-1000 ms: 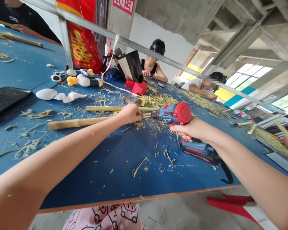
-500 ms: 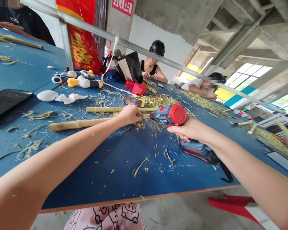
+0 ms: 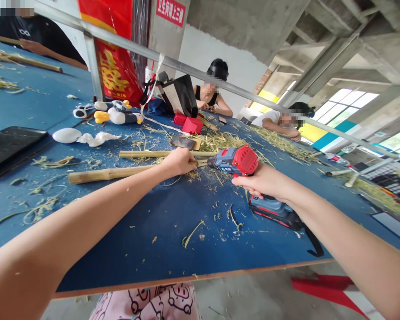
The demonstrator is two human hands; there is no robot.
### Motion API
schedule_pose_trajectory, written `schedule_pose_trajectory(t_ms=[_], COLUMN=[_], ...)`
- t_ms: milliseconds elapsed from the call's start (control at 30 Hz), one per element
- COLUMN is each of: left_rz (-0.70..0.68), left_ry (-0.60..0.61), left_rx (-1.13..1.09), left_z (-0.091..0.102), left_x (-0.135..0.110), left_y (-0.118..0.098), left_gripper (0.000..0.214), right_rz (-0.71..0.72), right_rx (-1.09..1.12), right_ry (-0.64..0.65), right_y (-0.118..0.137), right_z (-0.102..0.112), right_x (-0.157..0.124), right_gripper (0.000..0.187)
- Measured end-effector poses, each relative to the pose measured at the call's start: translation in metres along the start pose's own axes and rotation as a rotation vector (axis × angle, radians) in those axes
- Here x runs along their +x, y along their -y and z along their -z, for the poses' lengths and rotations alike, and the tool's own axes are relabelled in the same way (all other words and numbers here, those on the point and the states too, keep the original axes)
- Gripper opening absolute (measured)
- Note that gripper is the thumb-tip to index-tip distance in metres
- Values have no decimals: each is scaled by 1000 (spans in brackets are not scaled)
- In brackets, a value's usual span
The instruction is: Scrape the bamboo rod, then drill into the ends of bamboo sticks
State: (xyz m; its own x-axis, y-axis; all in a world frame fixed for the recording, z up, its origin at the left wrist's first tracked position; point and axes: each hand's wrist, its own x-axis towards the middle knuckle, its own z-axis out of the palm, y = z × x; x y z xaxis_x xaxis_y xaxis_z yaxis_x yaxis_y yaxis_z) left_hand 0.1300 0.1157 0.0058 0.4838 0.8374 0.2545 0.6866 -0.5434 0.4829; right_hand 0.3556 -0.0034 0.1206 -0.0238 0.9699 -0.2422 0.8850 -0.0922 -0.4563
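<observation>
My left hand (image 3: 178,162) is closed round a long bamboo stick (image 3: 110,173) that lies across the blue table (image 3: 146,240), gripping it near its right end. My right hand (image 3: 265,181) grips the handle of a red and blue cordless drill (image 3: 235,161). The drill's nose points left at the end of the bamboo stick, right next to my left hand. The drill's battery base (image 3: 275,208) shows below my right wrist. A second bamboo stick (image 3: 143,154) lies just behind the first.
Bamboo shavings litter the table. A black phone (image 3: 10,144) lies far left, with a white spoon-like object (image 3: 66,135), crumpled tissue (image 3: 95,138) and a plush duck (image 3: 118,116) behind. Red blocks (image 3: 190,123) and a black bag (image 3: 180,93) stand farther back. Other people sit around the table.
The drill has moved left, closer to the end of the bamboo stick. My left hand has kept its grip on the stick.
</observation>
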Motion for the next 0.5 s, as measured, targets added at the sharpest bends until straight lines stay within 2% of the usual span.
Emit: schedule_pose_trajectory(t_ms=[300, 500], left_rz=[7, 12], left_ry=[4, 63], left_rx=[24, 122], left_z=[4, 14], left_x=[-4, -11], left_y=[-4, -16], left_gripper=[29, 33], right_rz=[33, 74], right_rx=[-25, 119], right_ry=[-22, 9], right_y=[-11, -15], right_z=[5, 9], right_x=[-13, -15], right_gripper=[34, 25])
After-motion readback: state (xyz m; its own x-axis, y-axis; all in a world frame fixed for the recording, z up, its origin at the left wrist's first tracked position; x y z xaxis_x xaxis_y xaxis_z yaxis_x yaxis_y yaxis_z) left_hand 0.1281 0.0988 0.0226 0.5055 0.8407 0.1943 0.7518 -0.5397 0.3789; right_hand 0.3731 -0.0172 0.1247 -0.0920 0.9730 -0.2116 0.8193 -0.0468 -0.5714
